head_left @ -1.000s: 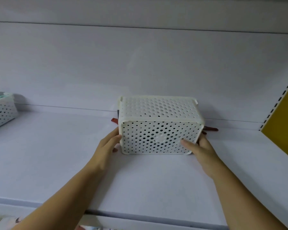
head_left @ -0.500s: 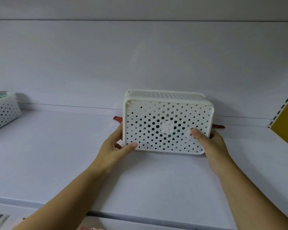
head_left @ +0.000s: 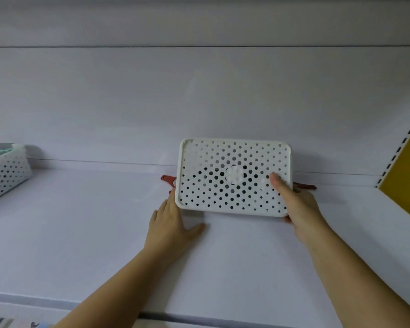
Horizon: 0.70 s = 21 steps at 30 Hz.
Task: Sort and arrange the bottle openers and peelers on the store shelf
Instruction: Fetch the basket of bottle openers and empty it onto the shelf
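A white perforated basket [head_left: 232, 162] is tipped up on the white shelf [head_left: 104, 233], its dotted bottom facing me. My right hand [head_left: 296, 202] grips its right edge, thumb across the bottom. My left hand [head_left: 173, 221] lies open and flat on the shelf at the basket's lower left corner, fingertips near its edge. Red bottle openers poke out from behind the basket: one [head_left: 169, 180] at the left and one [head_left: 304, 185] at the right. What else lies behind the basket is hidden.
A second white perforated basket [head_left: 5, 176] with pale green items stands at the far left of the shelf. A yellow side panel [head_left: 407, 171] with a slotted upright closes the shelf on the right. The back wall is just behind the tipped basket.
The basket has tipped further, from upside down on the shelf to standing with its bottom toward me. My left hand has come off it and flattened onto the shelf.
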{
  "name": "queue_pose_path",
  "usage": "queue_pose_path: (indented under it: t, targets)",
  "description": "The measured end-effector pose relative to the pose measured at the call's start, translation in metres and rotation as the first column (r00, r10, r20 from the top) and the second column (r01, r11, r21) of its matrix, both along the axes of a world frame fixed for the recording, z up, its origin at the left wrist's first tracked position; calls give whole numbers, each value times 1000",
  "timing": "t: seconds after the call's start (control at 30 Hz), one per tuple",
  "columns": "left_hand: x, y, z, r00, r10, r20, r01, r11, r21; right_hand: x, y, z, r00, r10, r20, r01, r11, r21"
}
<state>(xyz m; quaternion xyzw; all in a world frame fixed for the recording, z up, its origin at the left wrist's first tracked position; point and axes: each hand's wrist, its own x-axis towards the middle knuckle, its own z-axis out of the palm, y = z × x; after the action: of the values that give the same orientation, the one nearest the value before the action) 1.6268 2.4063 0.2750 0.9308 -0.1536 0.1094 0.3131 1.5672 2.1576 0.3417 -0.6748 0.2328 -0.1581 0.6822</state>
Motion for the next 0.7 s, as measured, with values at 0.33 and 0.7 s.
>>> queue_pose_path:
  t: [0.33, 0.7]
  targets:
    - [-4, 21, 22, 994, 89, -70, -112, 700, -705, 33, 60, 38, 953, 140, -270, -132, 990, 47]
    - [-13, 33, 30, 994, 104, 41, -37, 651, -758, 47, 64, 61, 929, 114, -351, -113, 993, 23]
